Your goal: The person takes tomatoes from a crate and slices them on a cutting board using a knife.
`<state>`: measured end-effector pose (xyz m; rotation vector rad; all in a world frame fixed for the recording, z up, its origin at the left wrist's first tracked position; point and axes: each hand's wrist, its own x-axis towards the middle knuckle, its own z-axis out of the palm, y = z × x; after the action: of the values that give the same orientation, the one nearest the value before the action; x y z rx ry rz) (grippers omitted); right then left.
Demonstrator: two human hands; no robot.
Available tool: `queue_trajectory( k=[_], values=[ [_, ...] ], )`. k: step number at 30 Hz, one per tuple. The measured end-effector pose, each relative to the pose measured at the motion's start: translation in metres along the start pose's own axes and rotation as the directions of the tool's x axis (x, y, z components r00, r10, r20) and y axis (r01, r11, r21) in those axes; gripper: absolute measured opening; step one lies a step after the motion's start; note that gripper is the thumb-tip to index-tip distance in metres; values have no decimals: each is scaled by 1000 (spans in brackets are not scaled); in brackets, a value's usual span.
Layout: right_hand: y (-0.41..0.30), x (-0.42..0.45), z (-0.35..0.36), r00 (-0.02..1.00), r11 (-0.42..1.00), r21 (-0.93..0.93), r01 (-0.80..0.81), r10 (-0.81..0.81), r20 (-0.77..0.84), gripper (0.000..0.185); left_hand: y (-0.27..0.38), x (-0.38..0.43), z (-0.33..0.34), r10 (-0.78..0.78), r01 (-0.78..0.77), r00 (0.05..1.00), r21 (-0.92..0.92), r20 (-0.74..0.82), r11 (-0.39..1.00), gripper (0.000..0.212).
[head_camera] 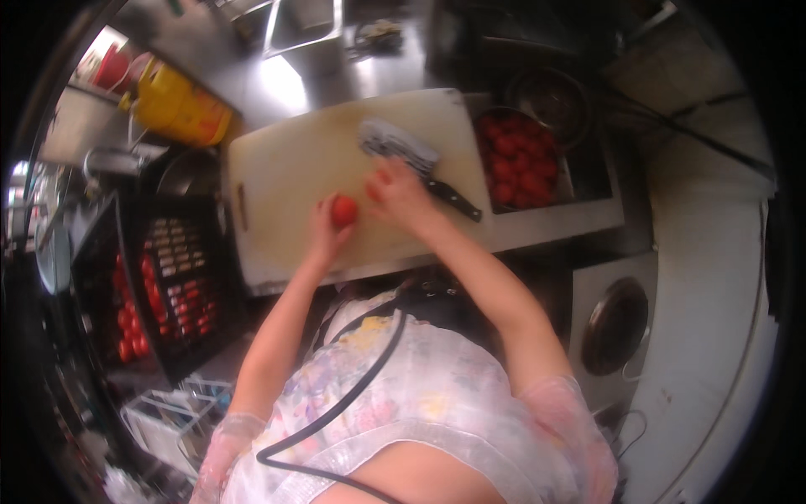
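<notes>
Over the pale cutting board (283, 151), my left hand (327, 236) holds a round red tomato (344, 210). Close to its right, my right hand (403, 195) has its fingers closed around another red piece (378, 184), which looks like a tomato and is partly hidden and blurred. A cleaver with a black handle (454, 200) lies on the board beside and partly behind my right hand, its broad blade (397, 143) pointing to the upper left.
A round container of red tomatoes (519, 160) stands right of the board, near a metal bowl (548, 104). Black crates with tomatoes (131, 327) are at the left. A yellow jug (179, 104) sits at the upper left, a metal container (303, 47) beyond the board.
</notes>
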<state>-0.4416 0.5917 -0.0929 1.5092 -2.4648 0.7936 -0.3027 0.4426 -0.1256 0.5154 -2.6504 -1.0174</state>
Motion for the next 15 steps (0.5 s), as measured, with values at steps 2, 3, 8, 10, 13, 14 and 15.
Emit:
queue_trajectory(
  k=[2, 3, 8, 10, 13, 14, 15],
  values=[
    [4, 8, 19, 973, 995, 96, -39, 16, 229, 54, -4, 4, -2, -78, 78, 997, -112, -2, 991, 59],
    [4, 12, 22, 962, 994, 93, -65, 37, 270, 54, -2, 8, -5, -193, 195, 981, -216, 31, 957, 56],
    [-12, -1, 14, 992, 905, 415, -96, 51, 117, 56, 32, 22, -27, -424, 512, 853, -326, 305, 795, 49],
    [-18, -5, -17, 968, 826, 515, -227, 133, 213, 57, 58, 25, -31, -394, 512, 845, -338, 361, 790, 48],
    [-10, -10, -56, 945, 689, 657, -308, 140, 296, 58, 89, 32, -26, -286, 402, 888, -306, 361, 863, 51],
    [-4, -15, -65, 943, 640, 701, -315, 124, 310, 57, 98, 36, -21, -236, 343, 907, -285, 348, 895, 52],
    [3, -20, -72, 952, 649, 699, -299, 148, 269, 59, 108, 38, -18, -202, 310, 912, -276, 358, 910, 54]
  ],
)
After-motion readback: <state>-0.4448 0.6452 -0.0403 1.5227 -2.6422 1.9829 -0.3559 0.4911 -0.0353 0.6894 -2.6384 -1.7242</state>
